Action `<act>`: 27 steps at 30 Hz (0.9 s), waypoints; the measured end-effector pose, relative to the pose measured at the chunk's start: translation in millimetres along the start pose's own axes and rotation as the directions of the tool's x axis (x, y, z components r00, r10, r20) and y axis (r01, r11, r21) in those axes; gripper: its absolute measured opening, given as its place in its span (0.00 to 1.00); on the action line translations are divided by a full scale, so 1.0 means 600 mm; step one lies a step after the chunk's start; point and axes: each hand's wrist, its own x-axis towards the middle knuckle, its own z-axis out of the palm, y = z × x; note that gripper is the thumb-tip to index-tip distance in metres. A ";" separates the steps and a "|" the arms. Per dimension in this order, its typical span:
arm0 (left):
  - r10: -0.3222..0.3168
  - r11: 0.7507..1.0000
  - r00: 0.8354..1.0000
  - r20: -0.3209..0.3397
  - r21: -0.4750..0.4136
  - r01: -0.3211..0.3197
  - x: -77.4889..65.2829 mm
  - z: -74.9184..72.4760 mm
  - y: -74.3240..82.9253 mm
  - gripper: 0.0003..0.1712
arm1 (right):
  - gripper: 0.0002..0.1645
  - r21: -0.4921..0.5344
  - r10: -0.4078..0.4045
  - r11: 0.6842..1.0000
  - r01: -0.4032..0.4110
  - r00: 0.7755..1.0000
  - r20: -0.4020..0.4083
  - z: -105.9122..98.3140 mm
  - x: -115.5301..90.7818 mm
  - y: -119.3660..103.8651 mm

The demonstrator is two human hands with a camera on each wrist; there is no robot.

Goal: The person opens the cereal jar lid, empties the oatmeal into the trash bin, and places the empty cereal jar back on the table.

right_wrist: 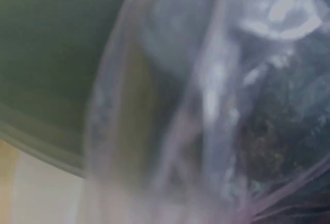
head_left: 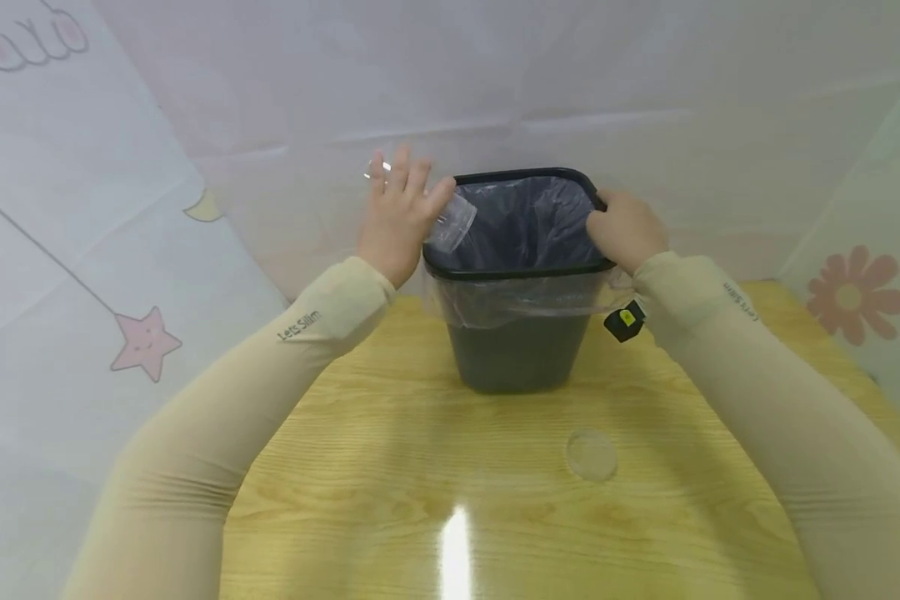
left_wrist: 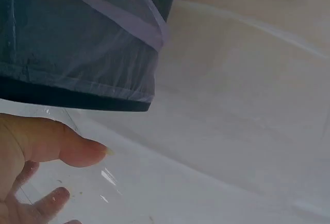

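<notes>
My left hand (head_left: 397,221) holds a clear plastic container (head_left: 454,223) at the left rim of a black trash bin (head_left: 513,354), its fingers spread around it. The container is tilted, and part of it overlaps the bin's opening in the head view. Through the clear plastic, the left wrist view shows my fingertips (left_wrist: 54,199). A see-through bag (head_left: 517,298) lines the bin and folds down over its rim. On the right side, my right hand (head_left: 630,231) grips the rim, thumb toward the inside. Bag folds (right_wrist: 211,95) fill much of the right wrist view.
The bin stands on a wood-grain table (head_left: 390,492) close to the back wall sheet (head_left: 330,100). A round clear lid (head_left: 592,455) lies on the table in front of it. A small black block with a yellow mark (head_left: 625,321) shows by my right wrist.
</notes>
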 end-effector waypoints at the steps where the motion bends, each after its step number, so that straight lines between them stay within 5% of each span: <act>1: -0.039 0.999 0.999 0.035 -0.027 0.040 -0.001 -0.002 0.000 0.30 | 0.38 0.025 0.004 1.000 -0.004 1.000 -0.006 0.000 0.000 0.000; 6: -0.181 0.974 0.976 0.119 -0.117 0.194 -0.007 -0.013 -0.001 0.39 | 0.39 0.102 0.008 0.995 -0.008 1.000 0.001 -0.005 0.000 -0.003; 15: -0.329 0.912 0.937 0.114 -0.220 0.347 -0.029 -0.014 0.000 0.43 | 0.37 0.080 -0.022 0.997 0.017 0.998 0.056 -0.022 -0.009 0.009; 27: -0.511 0.743 0.842 0.172 -0.406 0.533 -0.080 -0.012 0.012 0.44 | 0.36 0.041 -0.051 0.998 0.053 0.998 -0.045 -0.024 -0.047 0.025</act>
